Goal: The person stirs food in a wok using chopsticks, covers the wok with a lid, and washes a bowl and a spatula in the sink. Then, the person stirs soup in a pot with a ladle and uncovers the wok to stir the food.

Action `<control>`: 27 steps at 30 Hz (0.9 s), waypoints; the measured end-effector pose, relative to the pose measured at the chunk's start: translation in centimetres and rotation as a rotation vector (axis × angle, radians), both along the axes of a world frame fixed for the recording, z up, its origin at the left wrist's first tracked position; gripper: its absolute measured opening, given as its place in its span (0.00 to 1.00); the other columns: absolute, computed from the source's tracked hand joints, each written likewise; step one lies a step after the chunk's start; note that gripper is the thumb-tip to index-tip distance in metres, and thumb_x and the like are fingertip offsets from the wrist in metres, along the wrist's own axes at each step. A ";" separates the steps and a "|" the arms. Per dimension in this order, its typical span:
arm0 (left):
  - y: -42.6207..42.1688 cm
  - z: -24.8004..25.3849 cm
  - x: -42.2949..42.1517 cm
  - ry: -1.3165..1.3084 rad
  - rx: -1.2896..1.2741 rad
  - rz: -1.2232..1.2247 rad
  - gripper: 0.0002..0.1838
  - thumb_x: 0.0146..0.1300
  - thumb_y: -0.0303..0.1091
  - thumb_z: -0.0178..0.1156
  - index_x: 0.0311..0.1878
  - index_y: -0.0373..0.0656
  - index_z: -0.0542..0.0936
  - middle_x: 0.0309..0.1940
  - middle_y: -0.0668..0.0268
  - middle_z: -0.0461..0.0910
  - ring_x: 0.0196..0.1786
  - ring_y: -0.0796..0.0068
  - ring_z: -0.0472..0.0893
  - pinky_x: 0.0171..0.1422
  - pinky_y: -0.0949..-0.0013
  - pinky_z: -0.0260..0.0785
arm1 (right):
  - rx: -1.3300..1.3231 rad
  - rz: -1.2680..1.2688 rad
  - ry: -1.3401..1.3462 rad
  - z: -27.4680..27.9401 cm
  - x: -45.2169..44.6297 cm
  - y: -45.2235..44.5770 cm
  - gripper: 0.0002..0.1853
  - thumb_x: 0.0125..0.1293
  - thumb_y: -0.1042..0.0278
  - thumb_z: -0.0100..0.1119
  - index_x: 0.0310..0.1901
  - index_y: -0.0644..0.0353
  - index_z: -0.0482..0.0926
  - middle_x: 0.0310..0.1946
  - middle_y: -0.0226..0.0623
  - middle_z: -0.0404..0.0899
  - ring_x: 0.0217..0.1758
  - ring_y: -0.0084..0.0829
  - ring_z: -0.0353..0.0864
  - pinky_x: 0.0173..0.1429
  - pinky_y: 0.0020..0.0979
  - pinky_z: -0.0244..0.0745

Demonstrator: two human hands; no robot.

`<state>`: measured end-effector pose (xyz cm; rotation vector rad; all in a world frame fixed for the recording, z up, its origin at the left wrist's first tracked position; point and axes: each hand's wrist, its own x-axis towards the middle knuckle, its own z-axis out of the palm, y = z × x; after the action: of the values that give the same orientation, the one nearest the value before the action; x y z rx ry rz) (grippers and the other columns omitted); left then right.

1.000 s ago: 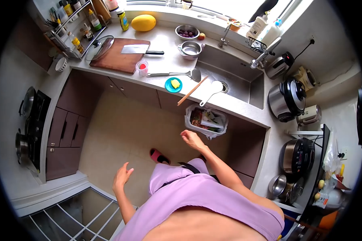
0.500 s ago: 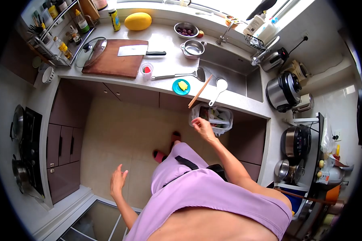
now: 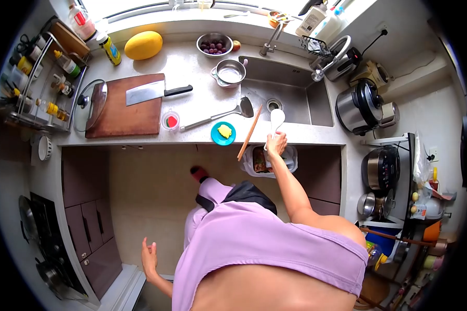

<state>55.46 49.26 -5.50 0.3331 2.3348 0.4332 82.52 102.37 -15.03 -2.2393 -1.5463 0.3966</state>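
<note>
Looks like the gripping stage, with the right hand (image 3: 276,144) on a white serving spoon (image 3: 277,119), curling the fingers closed around the handle, though can't make out every fingertip. Resting at the front of the countertop (image 3: 306,135), bowl end reaching toward the sink (image 3: 296,101), just beside the wooden chopsticks (image 3: 250,136). Would call for a snug hold and a bit of clearance from those chopsticks to lift from here, imo. Holding nothing in the left hand (image 3: 149,256), fairly open over the floor (image 3: 155,207). Looks plain white and smooth, with a rounded head and slim handle, partly hidden by the grip
</note>
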 end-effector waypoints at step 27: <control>5.2 2.3 -11.4 0.076 0.013 -0.005 0.24 0.64 0.42 0.56 0.61 0.45 0.69 0.35 0.54 0.80 0.40 0.54 0.80 0.47 0.57 0.71 | 0.404 0.244 0.444 2.3 -3.2 5.5 0.14 0.65 0.68 0.53 0.51 0.62 0.70 0.42 0.39 0.75 0.44 0.31 0.77 0.51 0.30 0.72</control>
<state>44.07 54.47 -3.17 0.3670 2.4050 0.4401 79.35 107.88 -12.77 -1.5401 -1.4964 0.5500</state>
